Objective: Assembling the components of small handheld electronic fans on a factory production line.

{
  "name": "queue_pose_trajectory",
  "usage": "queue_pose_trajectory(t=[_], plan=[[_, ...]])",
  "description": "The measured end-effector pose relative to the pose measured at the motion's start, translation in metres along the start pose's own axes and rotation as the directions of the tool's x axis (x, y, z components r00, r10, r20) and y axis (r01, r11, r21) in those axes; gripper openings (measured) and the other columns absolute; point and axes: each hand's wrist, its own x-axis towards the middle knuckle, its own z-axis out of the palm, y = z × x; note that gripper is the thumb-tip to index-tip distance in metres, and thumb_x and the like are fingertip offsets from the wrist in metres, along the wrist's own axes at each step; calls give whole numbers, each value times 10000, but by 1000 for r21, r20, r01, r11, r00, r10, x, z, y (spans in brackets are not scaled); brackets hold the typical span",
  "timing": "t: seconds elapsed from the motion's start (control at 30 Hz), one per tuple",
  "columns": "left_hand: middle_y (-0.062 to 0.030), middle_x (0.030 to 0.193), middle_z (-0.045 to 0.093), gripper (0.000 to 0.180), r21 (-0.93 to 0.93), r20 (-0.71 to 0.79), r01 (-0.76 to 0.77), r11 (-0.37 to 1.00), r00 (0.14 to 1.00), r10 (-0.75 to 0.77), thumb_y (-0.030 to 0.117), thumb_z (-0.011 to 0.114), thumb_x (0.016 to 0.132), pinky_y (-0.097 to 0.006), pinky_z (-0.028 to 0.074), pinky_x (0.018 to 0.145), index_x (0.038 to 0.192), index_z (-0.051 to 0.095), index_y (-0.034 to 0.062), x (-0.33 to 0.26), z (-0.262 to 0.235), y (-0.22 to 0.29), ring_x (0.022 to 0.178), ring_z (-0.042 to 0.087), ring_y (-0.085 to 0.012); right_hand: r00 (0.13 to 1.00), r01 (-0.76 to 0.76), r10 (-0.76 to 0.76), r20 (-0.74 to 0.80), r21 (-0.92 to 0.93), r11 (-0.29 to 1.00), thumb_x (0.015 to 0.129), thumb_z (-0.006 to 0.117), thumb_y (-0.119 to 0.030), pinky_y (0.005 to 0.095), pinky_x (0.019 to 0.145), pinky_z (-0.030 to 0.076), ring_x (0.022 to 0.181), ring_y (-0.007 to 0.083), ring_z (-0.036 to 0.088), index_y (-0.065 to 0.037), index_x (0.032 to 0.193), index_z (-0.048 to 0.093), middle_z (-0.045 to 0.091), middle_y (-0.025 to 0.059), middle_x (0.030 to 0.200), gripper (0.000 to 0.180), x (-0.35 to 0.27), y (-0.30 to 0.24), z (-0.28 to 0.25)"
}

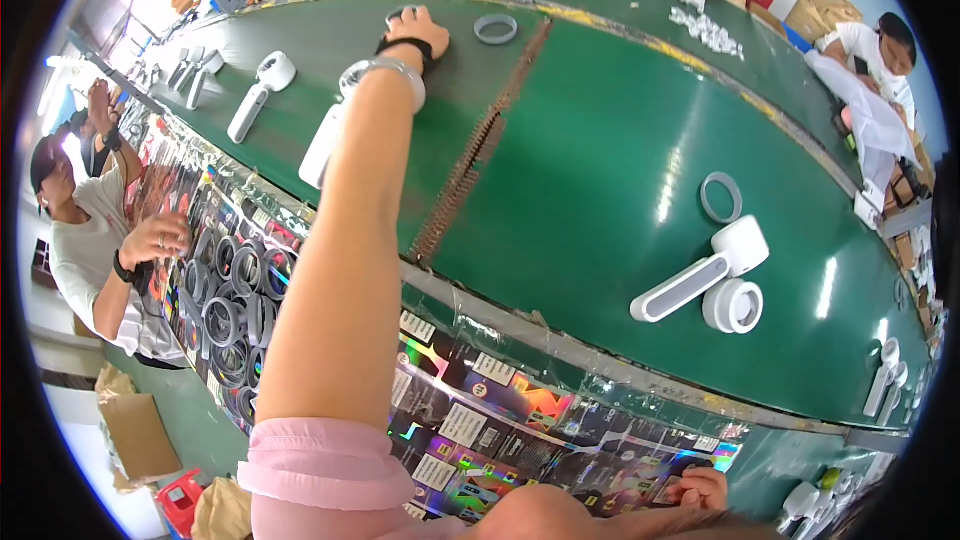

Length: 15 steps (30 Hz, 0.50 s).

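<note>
My left hand (418,32) reaches far out over the green conveyor belt, its fingers bent down around what looks like a grey ring, mostly hidden under them. Just to its right lies a loose grey ring (495,30). Beneath my left forearm is a white handheld device (318,148), partly covered by the arm. Low at the right, close to my body, my right hand (698,488) has curled fingers; whatever they hold is hidden. On the belt's right part lie a white device with a grey handle (690,285), a round white piece (733,306) touching it, and another grey ring (720,198).
Many grey rings (230,310) are heaped on the printed, film-covered ledge (480,430) along the belt's near side. More white devices (262,95) lie at the left and right (882,378). Co-workers sit at the left, across the belt and at the far right. A brown seam (465,175) crosses the belt.
</note>
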Motion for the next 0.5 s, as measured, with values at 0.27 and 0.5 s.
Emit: queue_pose_trajectory(t=[0.27, 0.5], plan=[[-159, 1451, 413, 606, 112, 55, -13, 994, 998, 7, 530, 475, 886, -494, 328, 1089, 1361, 501, 154, -6, -11, -12, 1324, 385, -383, 999, -3, 1, -54, -29, 1000, 970, 549, -251, 277, 626, 545, 697, 161, 625, 16, 951, 586, 503, 155, 1048, 271, 7, -22, 8], [-162, 1139, 645, 572, -85, -39, -313, 946, 950, 310, 609, 526, 848, -461, 434, 970, 1108, 681, 124, -27, -16, 20, 1167, 528, -380, 999, -16, 16, -30, -12, 1000, 962, 559, -207, 265, 635, 531, 712, 152, 619, 11, 955, 598, 515, 151, 1034, 222, 10, -31, 11]])
